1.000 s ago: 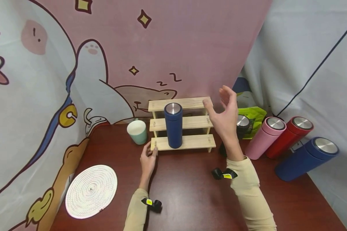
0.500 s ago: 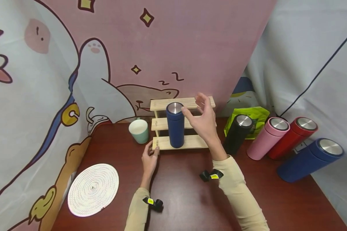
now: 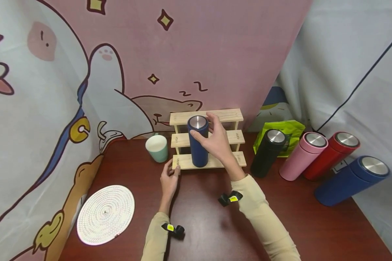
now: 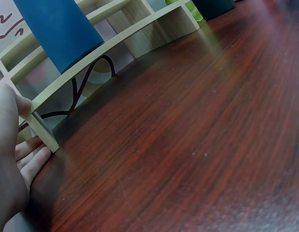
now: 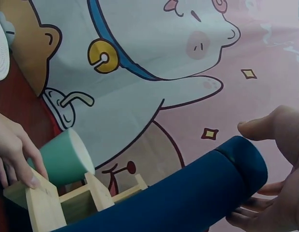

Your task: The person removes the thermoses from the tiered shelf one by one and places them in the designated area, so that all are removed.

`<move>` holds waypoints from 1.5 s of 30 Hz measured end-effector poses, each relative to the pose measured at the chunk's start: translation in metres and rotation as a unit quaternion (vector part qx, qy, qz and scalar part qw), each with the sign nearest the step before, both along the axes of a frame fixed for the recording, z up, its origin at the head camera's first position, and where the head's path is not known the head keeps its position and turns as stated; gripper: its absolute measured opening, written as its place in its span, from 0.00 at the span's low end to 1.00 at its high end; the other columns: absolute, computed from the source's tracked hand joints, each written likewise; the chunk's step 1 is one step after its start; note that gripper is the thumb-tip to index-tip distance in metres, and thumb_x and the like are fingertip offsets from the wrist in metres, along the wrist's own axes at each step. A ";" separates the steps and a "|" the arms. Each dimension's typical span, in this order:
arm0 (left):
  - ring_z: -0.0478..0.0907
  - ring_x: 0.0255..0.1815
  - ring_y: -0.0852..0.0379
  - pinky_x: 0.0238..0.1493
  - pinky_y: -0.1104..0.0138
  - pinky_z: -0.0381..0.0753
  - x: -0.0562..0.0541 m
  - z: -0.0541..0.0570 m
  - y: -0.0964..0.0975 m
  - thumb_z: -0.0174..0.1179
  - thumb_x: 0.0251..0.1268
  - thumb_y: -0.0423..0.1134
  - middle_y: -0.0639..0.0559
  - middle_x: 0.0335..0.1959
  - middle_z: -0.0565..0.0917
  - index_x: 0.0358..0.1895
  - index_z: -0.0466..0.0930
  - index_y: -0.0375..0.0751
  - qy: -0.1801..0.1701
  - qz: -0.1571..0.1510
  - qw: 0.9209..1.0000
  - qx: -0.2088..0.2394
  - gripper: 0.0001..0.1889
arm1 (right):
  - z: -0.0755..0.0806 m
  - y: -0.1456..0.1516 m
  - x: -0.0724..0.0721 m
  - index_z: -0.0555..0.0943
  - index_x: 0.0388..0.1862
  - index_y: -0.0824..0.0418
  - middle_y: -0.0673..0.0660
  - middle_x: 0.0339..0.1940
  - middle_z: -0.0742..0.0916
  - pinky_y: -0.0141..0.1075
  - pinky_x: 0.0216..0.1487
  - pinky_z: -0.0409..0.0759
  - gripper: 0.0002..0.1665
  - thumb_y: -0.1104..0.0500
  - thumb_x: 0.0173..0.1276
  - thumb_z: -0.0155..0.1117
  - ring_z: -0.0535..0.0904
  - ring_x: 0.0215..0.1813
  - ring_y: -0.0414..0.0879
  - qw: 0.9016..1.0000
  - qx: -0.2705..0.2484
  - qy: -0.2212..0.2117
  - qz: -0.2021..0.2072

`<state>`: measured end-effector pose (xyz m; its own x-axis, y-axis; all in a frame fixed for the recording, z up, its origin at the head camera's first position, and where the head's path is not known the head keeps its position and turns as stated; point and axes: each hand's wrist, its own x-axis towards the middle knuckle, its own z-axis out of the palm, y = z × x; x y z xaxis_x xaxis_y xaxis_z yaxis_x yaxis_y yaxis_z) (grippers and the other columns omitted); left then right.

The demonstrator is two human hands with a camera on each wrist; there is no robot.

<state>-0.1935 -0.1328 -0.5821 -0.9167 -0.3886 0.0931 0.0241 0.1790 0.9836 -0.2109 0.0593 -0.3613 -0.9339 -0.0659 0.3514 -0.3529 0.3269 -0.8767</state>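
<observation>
A dark blue thermos [image 3: 198, 146] with a steel-topped lid stands upright on the lowest step of a three-tier wooden shelf [image 3: 225, 162]. My right hand [image 3: 218, 139] is around its upper part, thumb in front and fingers behind. In the right wrist view a gap shows between that thumb [image 5: 258, 128] and the lid, while the fingertips lie at the thermos's far side. My left hand [image 3: 168, 179] holds the left end of the lowest step. Its thumb is on the board and its fingers are by the short leg [image 4: 44, 133] in the left wrist view.
A mint green mug [image 3: 157, 149] stands left of the shelf, with a round white woven mat [image 3: 106, 214] nearer. To the right are black [image 3: 267, 154], pink [image 3: 301, 157], red [image 3: 329, 156] and blue [image 3: 349, 181] thermoses. Behind them lies a lime green bag [image 3: 290, 128].
My right hand has moved left and down from beside the black thermos to the blue thermos on the shelf. My left hand stays at the shelf's end.
</observation>
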 end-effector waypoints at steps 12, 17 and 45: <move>0.82 0.51 0.46 0.47 0.68 0.80 0.001 0.001 0.003 0.64 0.71 0.42 0.39 0.51 0.86 0.69 0.76 0.50 0.006 -0.004 1.000 -0.005 0.24 | -0.010 -0.001 -0.006 0.63 0.75 0.65 0.66 0.64 0.80 0.53 0.66 0.76 0.47 0.55 0.62 0.76 0.79 0.64 0.60 1.000 0.025 0.005 0.006; 0.83 0.50 0.45 0.48 0.65 0.81 0.001 0.001 0.003 0.64 0.71 0.41 0.39 0.50 0.86 0.68 0.76 0.50 0.003 -0.002 1.000 -0.004 0.24 | -0.014 0.004 -0.005 0.66 0.73 0.65 0.64 0.63 0.81 0.51 0.65 0.78 0.45 0.55 0.61 0.78 0.79 0.64 0.57 0.999 0.045 0.026 0.010; 0.83 0.51 0.45 0.49 0.64 0.81 0.000 -0.002 0.001 0.65 0.71 0.41 0.40 0.51 0.86 0.69 0.76 0.49 -0.003 0.004 1.000 -0.003 0.24 | -0.005 0.048 0.050 0.69 0.72 0.58 0.57 0.61 0.83 0.51 0.60 0.81 0.45 0.58 0.57 0.81 0.81 0.61 0.52 0.994 0.047 0.088 0.043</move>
